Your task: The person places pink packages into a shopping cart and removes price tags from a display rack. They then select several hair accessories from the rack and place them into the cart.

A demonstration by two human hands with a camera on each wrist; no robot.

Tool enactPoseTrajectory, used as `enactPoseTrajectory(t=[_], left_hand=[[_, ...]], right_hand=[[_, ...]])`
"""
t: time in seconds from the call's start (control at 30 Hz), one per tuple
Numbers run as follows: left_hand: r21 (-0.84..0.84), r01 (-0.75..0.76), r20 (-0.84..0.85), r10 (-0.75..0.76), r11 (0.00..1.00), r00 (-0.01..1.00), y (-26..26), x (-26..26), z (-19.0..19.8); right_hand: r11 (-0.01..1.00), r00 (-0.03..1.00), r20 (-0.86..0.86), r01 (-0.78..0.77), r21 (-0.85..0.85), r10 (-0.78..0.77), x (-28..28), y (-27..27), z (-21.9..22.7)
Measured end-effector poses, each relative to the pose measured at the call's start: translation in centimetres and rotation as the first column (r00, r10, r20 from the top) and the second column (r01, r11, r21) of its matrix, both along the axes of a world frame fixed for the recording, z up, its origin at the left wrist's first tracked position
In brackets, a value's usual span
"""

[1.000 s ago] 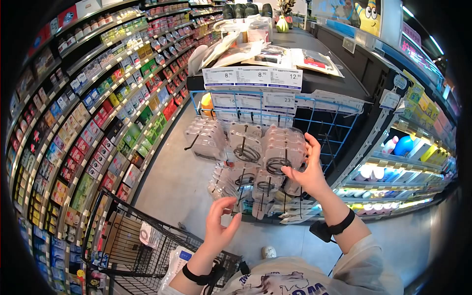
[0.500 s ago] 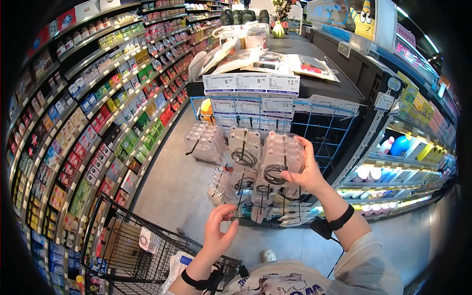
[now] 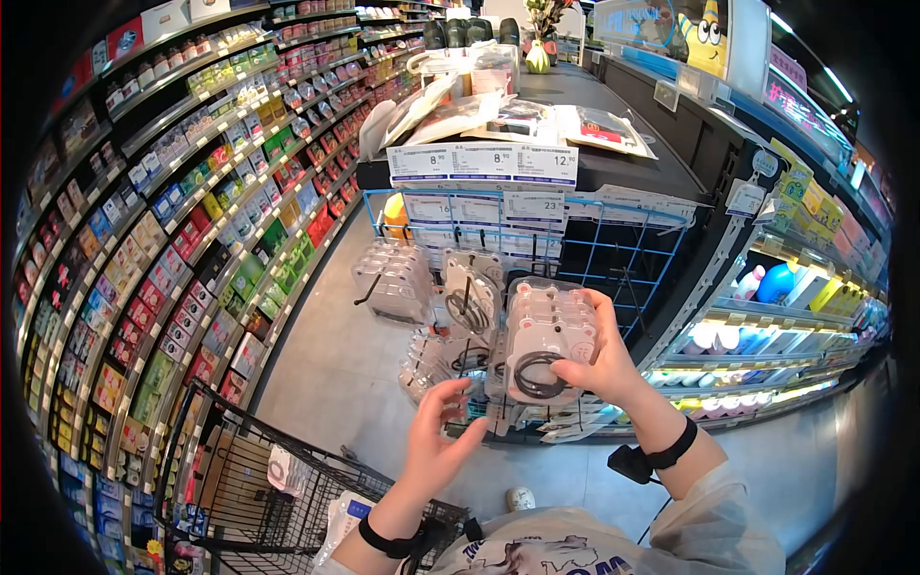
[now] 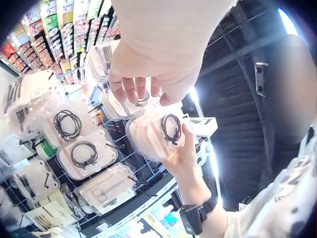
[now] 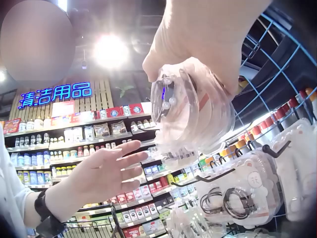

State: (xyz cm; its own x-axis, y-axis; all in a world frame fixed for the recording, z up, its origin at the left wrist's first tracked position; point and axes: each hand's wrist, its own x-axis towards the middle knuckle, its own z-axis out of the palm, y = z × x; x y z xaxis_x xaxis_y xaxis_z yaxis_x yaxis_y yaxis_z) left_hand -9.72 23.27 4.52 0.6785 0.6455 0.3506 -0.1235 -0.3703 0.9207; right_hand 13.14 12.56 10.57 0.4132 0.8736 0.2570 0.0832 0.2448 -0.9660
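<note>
My right hand (image 3: 613,356) grips a stack of clear plastic hair tie packs (image 3: 548,331) by its side, thumb on the front pack and fingers behind. Each card carries black elastic bands, and small beads show on one pack in the right wrist view. My left hand (image 3: 439,436) is held in the air just left of and below the stack, fingers loosely bent and nothing in them. Similar packs hang to the left, one bunch (image 3: 395,283) at the far left and another (image 3: 468,292) in the middle. A black hook (image 5: 210,178) juts out below the held stack.
A blue wire rack (image 3: 628,240) bears the hooks, with price labels (image 3: 484,165) above. Lower packs (image 3: 426,369) hang beneath. A black shopping cart (image 3: 249,498) with a few packages stands at the lower left. Stocked shelves (image 3: 192,259) line the left; lit shelves (image 3: 747,326) the right.
My right hand has drawn the stack of hair tie packs toward me and slightly down, away from the rack. My left hand has risen a little and moved right, closer to the stack.
</note>
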Motion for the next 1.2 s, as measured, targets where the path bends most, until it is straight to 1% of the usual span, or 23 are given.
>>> enactPoseTrajectory(t=[0.07,0.13,0.2,0.27,0.37,0.4,0.47,0.5,0.53,0.57,0.6,0.67,0.7,0.73,0.83,0.93,1.0,1.07,1.13,1.17,1.2], left_hand=[[-0.150,0.054,0.010,-0.053,0.987,0.999,-0.4,1.1,1.5],[-0.177,0.078,0.011,-0.078,0.981,0.997,-0.5,2.5,2.4],[-0.203,0.102,0.013,-0.101,0.974,0.995,-0.8,3.9,2.9],[-0.280,0.174,0.121,-0.145,0.944,0.982,-1.2,5.3,3.1],[-0.309,0.134,0.101,-0.108,0.941,0.989,-1.5,6.4,3.4],[-0.308,0.137,0.100,-0.111,0.942,0.989,-1.1,6.6,2.8],[-0.286,0.197,-0.002,-0.206,0.938,0.978,0.0,6.9,2.1],[-0.285,0.201,-0.004,-0.211,0.937,0.978,-0.1,6.9,2.0],[-0.452,0.294,0.113,-0.273,0.842,0.955,-0.6,6.8,3.4],[-0.589,0.388,0.237,-0.307,0.709,0.922,-0.9,6.8,4.2],[-0.589,0.388,0.236,-0.308,0.709,0.922,-1.0,6.8,4.1],[-0.609,0.437,0.310,-0.308,0.662,0.899,-1.1,6.7,3.8],[-0.609,0.437,0.311,-0.308,0.662,0.899,-1.2,6.5,3.7],[-0.608,0.431,0.301,-0.309,0.666,0.902,-1.3,6.3,3.6],[-0.605,0.426,0.300,-0.303,0.673,0.905,-1.8,5.9,3.9],[-0.604,0.425,0.312,-0.290,0.675,0.905,-2.2,5.7,3.7],[-0.602,0.424,0.319,-0.283,0.676,0.904,-2.2,5.7,3.7],[-0.592,0.402,0.303,-0.269,0.698,0.914,-2.3,5.6,3.8],[-0.577,0.402,0.310,-0.265,0.711,0.913,-2.2,5.7,3.4],[-0.560,0.406,0.317,-0.266,0.722,0.910,-2.1,5.7,3.3],[-0.559,0.406,0.318,-0.266,0.722,0.910,-2.0,5.7,3.4]], right_hand=[[1.000,1.000,-0.013,-0.004,-0.001,0.004,0.1,-0.2,-0.1],[1.000,1.000,-0.026,-0.010,-0.002,0.010,0.0,-0.4,0.0],[0.999,0.995,-0.094,-0.039,-0.009,0.038,-0.3,-0.7,0.5],[0.999,0.994,-0.102,-0.035,-0.005,0.034,-0.5,-0.8,0.7],[0.999,0.991,-0.130,-0.039,-0.010,0.037,-0.6,-1.0,0.9],[0.999,0.987,-0.151,-0.049,-0.021,0.045,-0.6,-1.1,1.0],[0.998,0.986,-0.160,-0.061,-0.030,0.056,-0.8,-1.3,1.4],[0.996,0.983,-0.169,-0.079,-0.041,0.071,-1.0,-1.4,1.5],[0.996,0.985,-0.158,-0.080,-0.031,0.074,-1.1,-1.4,1.4],[0.996,0.985,-0.159,-0.078,-0.031,0.072,-1.2,-1.5,1.4],[0.996,0.983,-0.167,-0.086,-0.026,0.081,-1.3,-1.6,1.4],[0.995,0.981,-0.174,-0.095,-0.020,0.090,-1.3,-1.8,1.3],[0.995,0.986,-0.141,-0.094,-0.033,0.089,-1.2,-2.0,1.2],[0.995,0.990,-0.107,-0.094,-0.047,0.088,-1.2,-2.1,1.1],[0.995,0.991,-0.124,-0.069,-0.066,0.060,-2.0,-2.8,1.8],[0.991,0.985,-0.140,-0.115,-0.062,0.106,-2.0,-3.0,2.0],[0.991,0.984,-0.139,-0.117,-0.057,0.108,-2.0,-2.9,1.8],[0.991,0.984,-0.139,-0.120,-0.054,0.112,-1.9,-2.8,1.4],[0.988,0.987,-0.058,-0.151,0.035,0.153,-1.5,-2.7,0.8],[0.988,0.986,-0.057,-0.152,0.035,0.154,-1.3,-2.6,0.8],[0.984,0.912,-0.367,-0.159,0.085,0.180,-1.1,-2.4,1.0]])
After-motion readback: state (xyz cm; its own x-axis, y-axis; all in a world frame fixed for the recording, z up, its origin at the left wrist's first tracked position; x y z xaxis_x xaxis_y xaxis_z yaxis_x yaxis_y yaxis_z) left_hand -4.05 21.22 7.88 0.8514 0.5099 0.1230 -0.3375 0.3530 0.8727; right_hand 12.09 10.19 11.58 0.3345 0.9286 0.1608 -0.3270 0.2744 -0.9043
